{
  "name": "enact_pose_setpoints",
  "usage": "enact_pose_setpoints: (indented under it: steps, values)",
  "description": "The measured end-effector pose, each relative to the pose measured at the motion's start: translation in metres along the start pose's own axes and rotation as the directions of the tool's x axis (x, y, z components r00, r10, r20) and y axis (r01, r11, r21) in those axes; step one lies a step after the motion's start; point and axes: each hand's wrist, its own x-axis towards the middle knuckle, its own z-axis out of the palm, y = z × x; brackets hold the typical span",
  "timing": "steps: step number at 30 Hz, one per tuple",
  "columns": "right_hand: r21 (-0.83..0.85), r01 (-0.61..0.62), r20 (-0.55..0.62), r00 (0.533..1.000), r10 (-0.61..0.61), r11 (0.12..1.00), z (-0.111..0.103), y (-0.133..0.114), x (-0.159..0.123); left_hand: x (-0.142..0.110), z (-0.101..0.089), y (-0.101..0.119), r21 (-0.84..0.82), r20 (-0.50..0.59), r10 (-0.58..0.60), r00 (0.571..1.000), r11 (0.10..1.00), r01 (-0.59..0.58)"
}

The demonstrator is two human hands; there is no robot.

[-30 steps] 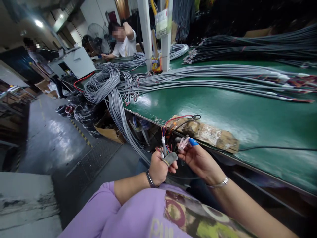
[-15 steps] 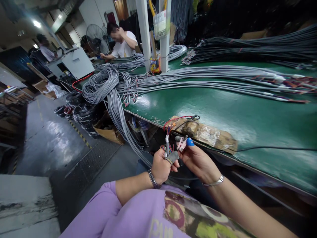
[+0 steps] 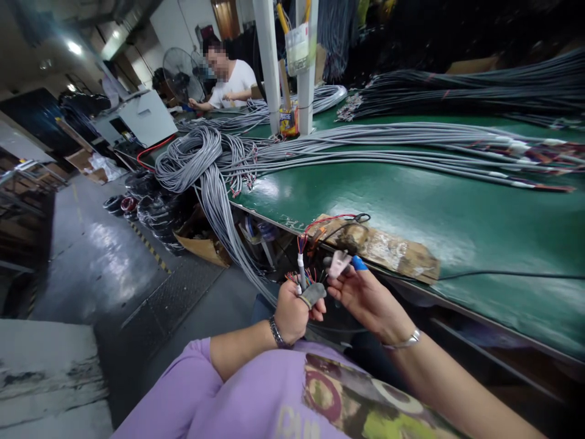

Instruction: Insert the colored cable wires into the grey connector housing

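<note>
My left hand (image 3: 293, 312) is closed around the ends of grey multi-core cables (image 3: 301, 277). Thin coloured wires (image 3: 311, 278) fan out above the fist, and one cable stands up higher with a white sleeve near its tip. A grey finger cover (image 3: 314, 294) sits on the left thumb. Just to the right, my right hand (image 3: 368, 303) pinches a small pale pink piece (image 3: 339, 264), shaped rather like a clip; its exact kind I cannot make out. Blue tape (image 3: 359, 263) wraps the right thumb. The two hands are close together but apart, at the table's front edge.
On the green table (image 3: 365, 189) lies a taped cardboard strip (image 3: 388, 247) with red and black leads. Grey cable bundles (image 3: 388, 131) stretch behind it, and a coil (image 3: 192, 155) hangs over the left edge. A white post (image 3: 269, 67) stands mid-table. A co-worker (image 3: 233, 79) sits beyond.
My hands shift only slightly, and the pale pink piece turns a little in my right fingers. The seated co-worker lowers a raised arm; another person at far left drops from clear view.
</note>
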Motion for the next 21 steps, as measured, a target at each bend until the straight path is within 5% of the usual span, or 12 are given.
enact_pose_setpoints:
  steps: [10,21]
  values:
    - [-0.104,0.088,0.004,0.996,-0.088,0.991,0.012,-0.002,-0.005,0.001,0.007,0.011,-0.048,-0.002,0.008,1.000,0.999,-0.008]
    - [0.027,0.075,-0.038,0.997,-0.074,0.997,0.006,0.001,0.008,0.005,0.013,0.012,-0.052,0.019,-0.014,1.000,0.999,0.015]
